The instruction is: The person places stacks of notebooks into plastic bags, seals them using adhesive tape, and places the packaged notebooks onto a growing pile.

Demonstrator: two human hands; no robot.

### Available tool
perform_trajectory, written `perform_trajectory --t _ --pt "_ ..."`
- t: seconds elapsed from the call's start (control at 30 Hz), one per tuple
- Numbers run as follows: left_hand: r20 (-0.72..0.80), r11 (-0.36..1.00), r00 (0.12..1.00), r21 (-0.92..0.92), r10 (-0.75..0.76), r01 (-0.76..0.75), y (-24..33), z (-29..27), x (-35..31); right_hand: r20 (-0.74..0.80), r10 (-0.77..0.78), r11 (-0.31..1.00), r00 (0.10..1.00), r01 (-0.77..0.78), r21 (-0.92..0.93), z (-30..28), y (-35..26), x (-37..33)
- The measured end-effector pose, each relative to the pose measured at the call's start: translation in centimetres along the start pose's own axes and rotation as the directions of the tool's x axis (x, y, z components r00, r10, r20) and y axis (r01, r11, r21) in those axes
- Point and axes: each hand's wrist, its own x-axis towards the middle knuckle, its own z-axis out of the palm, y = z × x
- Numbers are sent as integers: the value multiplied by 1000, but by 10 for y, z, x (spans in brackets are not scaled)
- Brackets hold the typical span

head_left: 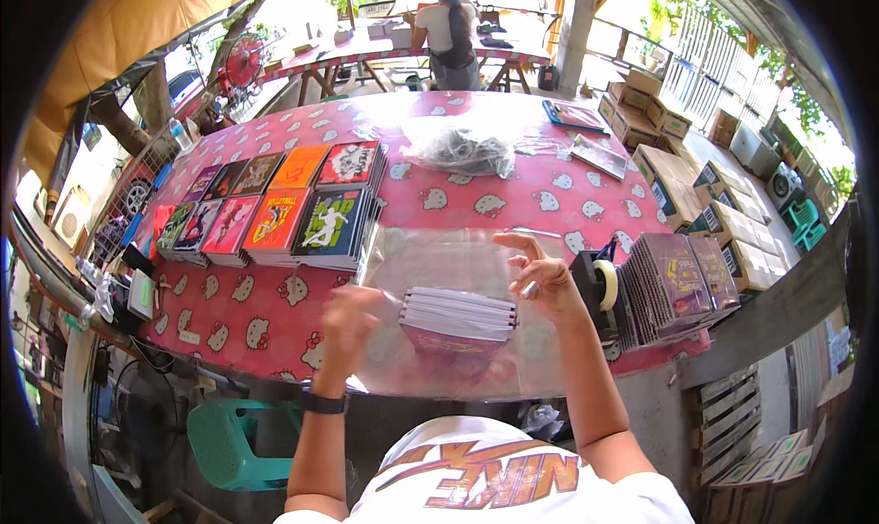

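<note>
1. Lettering: the person's white shirt (417, 446) carries large, brown-orange block letters and a swoosh-like shape, upside down in this view. Brand and wording are not copied here.
2. Labels: the cardboard boxes (667, 178) at right bear dark printed patches, too small to make out.
3. Covers: the notebooks (275, 217) at left lie in neat piles, two rows deep. Fronts are orange, pink, purple, black and green-on-dark, with bold printed titles and figures. One dark front shows a white figure under green lettering.
4. Main item: a stack of purple books (458, 315) sits in front of the person, between the two hands, on or within a clear plastic sheet (389, 266) — which of the two cannot be told. White page edges face upward; a purple cover with pale, blurred print faces the person.
5. Left hand (351, 327): beside the stack, at the plastic; motion-blurred, fingers bent. Cannot tell whether it pinches the film.
6. Right hand (542, 275): above and right of the stack; fingers bent and spread, index finger reaching inward over the plastic.
7. Nearby right: a black tape dispenser (587, 290) with a pale roll, then more purple books (673, 281) — gold-toned print on their fronts.
8. Surface: pink tablecloth (549, 201) patterned with white cat faces.
</note>
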Motion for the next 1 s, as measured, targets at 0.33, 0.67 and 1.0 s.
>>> perform_trajectory --t 0.33,0.67,1.0 --pt "775 809 563 118 287 -576 3 35 16 -7 47 991 999 -47 -127 3 -4 3" --pt "772 778 579 188 260 -600 8 35 13 -168 -27 981 985 58 184 -1 3 -19" --pt "843 810 499 144 201 -569 7 35 23 119 170 926 978 -117 -359 34 12 26"
